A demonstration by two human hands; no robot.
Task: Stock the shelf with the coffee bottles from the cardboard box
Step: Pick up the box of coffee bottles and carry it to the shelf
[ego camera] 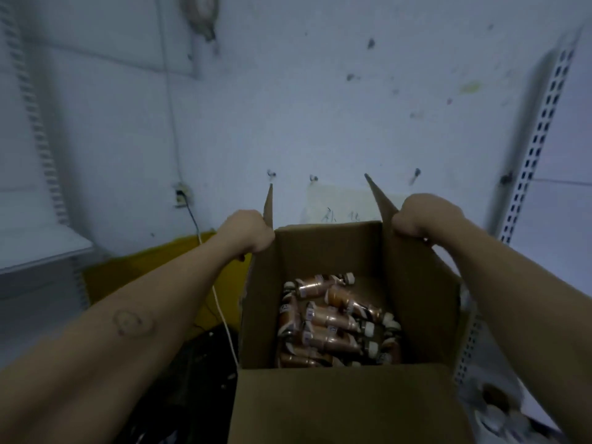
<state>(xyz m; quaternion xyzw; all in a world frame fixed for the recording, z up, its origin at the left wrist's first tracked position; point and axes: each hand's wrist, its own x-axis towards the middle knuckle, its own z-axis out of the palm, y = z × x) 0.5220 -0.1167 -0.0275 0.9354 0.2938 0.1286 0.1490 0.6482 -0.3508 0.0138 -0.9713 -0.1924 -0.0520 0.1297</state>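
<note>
Coffee bottles (pixel 333 318) lie flat (axes mixed) on the cardboard box (pixel 336 408) floor, below 2 hands: left hand (pixel 248 232) and right hand (pixel 426 219) each clench a side flap.

**Desk:** What of the person is in shot?

**Photographer:** Two arms, bare from the frame's edge to the fingers. The left hand (pixel 248 232) and right hand (pixel 426 219) are bare as well, knuckle ridges showing in dim light.

**Desk:** Any markings?

**Photographer:** One. The left forearm (pixel 96 347) carries a mark (pixel 133 322), a rough ring drawn in a thin dark line, with a smaller loop bulging from its side. It sits well back from the fingers, toward the elbow. Tattoo, ink or scar, the soft focus won't say.

**Desk:** And the other arm?

**Photographer:** The right forearm (pixel 519 302) is bare along all that shows, broadening away from the fingers.
</note>
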